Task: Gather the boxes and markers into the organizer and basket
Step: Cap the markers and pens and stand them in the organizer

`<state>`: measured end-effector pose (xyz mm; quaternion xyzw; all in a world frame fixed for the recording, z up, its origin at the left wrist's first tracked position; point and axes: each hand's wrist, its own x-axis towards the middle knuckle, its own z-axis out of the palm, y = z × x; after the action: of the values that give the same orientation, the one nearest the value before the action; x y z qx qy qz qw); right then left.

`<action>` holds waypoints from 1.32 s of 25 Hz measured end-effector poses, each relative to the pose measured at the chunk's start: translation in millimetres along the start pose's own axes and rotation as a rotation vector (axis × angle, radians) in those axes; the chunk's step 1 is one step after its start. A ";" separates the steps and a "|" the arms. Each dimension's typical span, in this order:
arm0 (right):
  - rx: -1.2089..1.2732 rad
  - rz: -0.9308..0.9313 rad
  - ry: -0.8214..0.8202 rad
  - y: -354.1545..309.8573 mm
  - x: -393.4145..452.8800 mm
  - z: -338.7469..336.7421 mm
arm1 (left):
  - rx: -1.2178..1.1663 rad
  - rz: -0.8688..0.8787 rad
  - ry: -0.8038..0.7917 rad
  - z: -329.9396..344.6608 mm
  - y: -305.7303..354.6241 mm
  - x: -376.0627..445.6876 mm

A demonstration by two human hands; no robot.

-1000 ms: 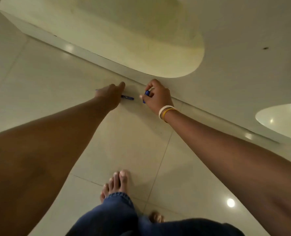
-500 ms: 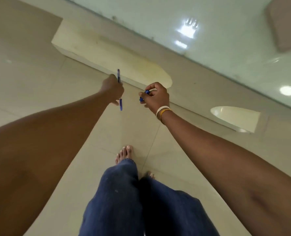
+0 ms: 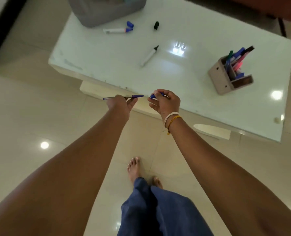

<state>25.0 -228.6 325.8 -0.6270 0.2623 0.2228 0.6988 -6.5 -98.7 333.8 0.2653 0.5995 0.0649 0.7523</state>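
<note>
Now left hand (image 3: 120,104) grips blue pen (image 3: 138,96), right hand (image 3: 165,103) pinches its cap (image 3: 152,96) just beside the tip, near table (image 3: 201,99) edge

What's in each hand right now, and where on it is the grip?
Left hand holds a blue pen around mid-barrel, both ends sticking out. Right hand pinches a small blue piece, probably the pen's cap; fingers hide most of it.

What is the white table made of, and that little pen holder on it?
The table looks like glossy white glass or lacquer: ceiling lights mirror off its top. The pen holder looks like matte beige plastic or painted wood, dull with no glare; the picture cannot settle which.
</note>
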 end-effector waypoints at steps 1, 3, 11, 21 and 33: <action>0.039 -0.013 -0.004 -4.4 2.3 5.5 | -0.042 -0.022 -0.041 8.7 5.3 -2.6; 0.088 -0.037 -0.008 -7.8 10.6 14.2 | -0.149 -0.064 -0.087 24.9 7.5 -3.0; 0.163 -0.033 0.051 -18.6 40.8 18.5 | -0.253 -0.142 -0.043 59.8 -1.5 6.0; 0.023 -0.090 -0.021 -65.8 91.7 -19.3 | -0.097 -0.022 -0.093 131.6 -32.0 13.4; 0.111 -0.320 0.264 -127.5 111.3 -135.0 | 0.172 -0.133 -0.447 247.2 -120.3 -30.1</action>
<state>179.7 -379.2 340.6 -0.6449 0.2605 0.0101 0.7184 190.3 -293.0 337.2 0.2960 0.4378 -0.0965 0.8434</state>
